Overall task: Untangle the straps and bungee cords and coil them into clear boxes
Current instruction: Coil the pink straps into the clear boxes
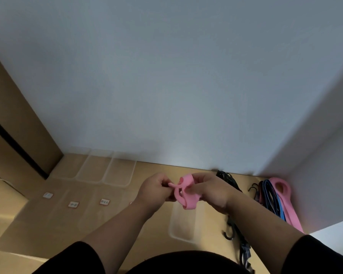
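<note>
A pink strap (183,191) is wound into a loose coil, held in the air between both hands. My left hand (156,186) pinches its free end at the left. My right hand (210,189) grips the coil from the right, fingers curled round it. Directly below them a clear box (183,224) sits on the wooden floor. At the right, against the wall, lies a tangle of dark and blue bungee cords (269,196) with another pink strap (285,198). A black hooked cord (236,234) runs along the floor under my right forearm.
Three clear boxes (99,169) stand in a row against the white wall at the back left. In front of them lie clear lids with small labels (73,204). A brown cabinet (14,123) stands at the left; a white wall corner closes the right.
</note>
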`<action>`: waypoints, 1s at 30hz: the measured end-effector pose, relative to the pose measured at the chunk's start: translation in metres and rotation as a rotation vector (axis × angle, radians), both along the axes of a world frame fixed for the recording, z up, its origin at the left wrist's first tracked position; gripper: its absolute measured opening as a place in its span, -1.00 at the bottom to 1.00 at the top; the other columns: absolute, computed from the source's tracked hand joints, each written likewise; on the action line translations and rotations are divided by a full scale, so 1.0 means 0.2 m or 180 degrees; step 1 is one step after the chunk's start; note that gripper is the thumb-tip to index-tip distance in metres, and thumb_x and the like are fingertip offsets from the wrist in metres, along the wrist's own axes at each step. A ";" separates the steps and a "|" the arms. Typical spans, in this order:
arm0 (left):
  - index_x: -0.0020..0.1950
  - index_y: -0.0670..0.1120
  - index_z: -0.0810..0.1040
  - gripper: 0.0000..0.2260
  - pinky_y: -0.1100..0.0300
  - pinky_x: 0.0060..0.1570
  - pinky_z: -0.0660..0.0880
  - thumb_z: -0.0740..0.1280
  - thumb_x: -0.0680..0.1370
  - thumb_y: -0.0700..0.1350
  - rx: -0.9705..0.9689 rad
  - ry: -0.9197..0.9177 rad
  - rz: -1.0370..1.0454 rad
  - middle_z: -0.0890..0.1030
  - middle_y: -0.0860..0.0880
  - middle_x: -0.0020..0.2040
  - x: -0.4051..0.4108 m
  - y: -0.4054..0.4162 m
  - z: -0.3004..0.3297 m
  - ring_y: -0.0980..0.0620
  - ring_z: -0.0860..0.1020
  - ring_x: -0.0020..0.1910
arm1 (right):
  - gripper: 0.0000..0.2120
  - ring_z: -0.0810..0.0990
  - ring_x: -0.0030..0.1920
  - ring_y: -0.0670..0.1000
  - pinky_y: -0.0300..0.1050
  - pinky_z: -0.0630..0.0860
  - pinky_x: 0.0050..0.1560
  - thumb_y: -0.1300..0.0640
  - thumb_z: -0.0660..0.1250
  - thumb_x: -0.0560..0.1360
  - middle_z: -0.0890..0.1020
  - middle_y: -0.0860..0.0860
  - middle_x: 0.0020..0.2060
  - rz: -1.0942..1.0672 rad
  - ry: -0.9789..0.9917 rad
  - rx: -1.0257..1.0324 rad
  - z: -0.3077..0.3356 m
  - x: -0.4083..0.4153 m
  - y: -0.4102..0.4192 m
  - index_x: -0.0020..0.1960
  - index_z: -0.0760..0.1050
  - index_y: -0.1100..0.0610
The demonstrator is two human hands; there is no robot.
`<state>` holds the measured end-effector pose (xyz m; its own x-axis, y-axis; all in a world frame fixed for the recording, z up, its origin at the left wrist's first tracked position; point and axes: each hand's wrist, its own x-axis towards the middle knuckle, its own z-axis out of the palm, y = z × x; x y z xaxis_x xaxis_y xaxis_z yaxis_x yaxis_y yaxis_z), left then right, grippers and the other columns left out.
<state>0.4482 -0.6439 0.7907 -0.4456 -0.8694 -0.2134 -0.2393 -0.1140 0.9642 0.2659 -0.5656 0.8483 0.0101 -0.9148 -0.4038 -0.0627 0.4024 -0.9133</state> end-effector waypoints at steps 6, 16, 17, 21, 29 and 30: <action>-0.08 -0.17 0.60 -0.88 0.18 -0.21 0.60 0.41 0.45 -0.36 0.0231 0.0180 -0.0286 0.67 -0.19 -0.08 0.03 -0.02 0.02 -0.03 0.68 -0.19 | -0.77 0.63 0.13 0.19 0.22 0.48 0.31 0.33 0.35 0.55 0.68 0.22 0.12 0.0135 0.0422 -0.0019 0.02 0.03 0.02 0.18 0.63 0.22; 0.12 -0.24 0.63 -0.76 0.07 0.05 0.61 0.45 0.46 -0.24 0.1432 0.1192 -0.0793 0.69 -0.23 0.08 0.11 0.01 0.03 -0.20 0.67 0.08 | -0.79 0.62 0.20 0.11 0.06 0.46 0.35 0.15 0.29 0.63 0.72 0.05 0.09 -0.0279 0.0408 -0.0094 -0.03 0.09 0.05 0.16 0.66 0.12; 0.09 -0.22 0.67 -0.80 0.07 0.04 0.61 0.43 0.48 -0.23 0.1452 0.1196 -0.0817 0.69 -0.24 0.08 0.11 0.02 0.02 -0.20 0.67 0.06 | -0.79 0.62 0.20 0.13 0.07 0.48 0.34 0.14 0.28 0.64 0.72 0.06 0.09 -0.0316 0.0339 -0.0125 -0.04 0.10 0.05 0.18 0.65 0.12; 0.09 -0.18 0.68 -0.82 -0.04 0.02 0.64 0.33 0.61 -0.15 0.1543 0.1022 -0.0761 0.67 -0.29 0.08 0.10 0.03 0.00 -0.20 0.67 0.02 | -0.73 0.64 0.19 0.14 0.15 0.53 0.31 0.11 0.39 0.59 0.68 0.08 0.14 -0.0661 0.0345 -0.0186 -0.10 0.12 0.04 0.28 0.51 0.07; 0.21 0.00 0.64 -0.75 0.04 0.13 0.62 0.40 0.56 0.02 0.0735 0.0250 -0.1326 0.70 -0.04 0.08 0.10 0.02 -0.08 -0.06 0.66 0.09 | -0.81 0.69 0.13 0.13 0.18 0.60 0.23 0.18 0.35 0.62 0.72 0.08 0.08 -0.1217 0.0091 -0.0084 -0.18 0.16 0.07 0.23 0.56 0.10; 0.23 0.00 0.64 -0.76 0.04 0.12 0.63 0.39 0.57 -0.04 0.0823 0.0295 -0.1270 0.70 -0.04 0.08 0.09 0.02 -0.10 -0.06 0.66 0.09 | -0.79 0.69 0.13 0.14 0.17 0.60 0.22 0.22 0.33 0.63 0.72 0.10 0.08 -0.1238 -0.0075 -0.0041 -0.19 0.16 0.08 0.25 0.56 0.13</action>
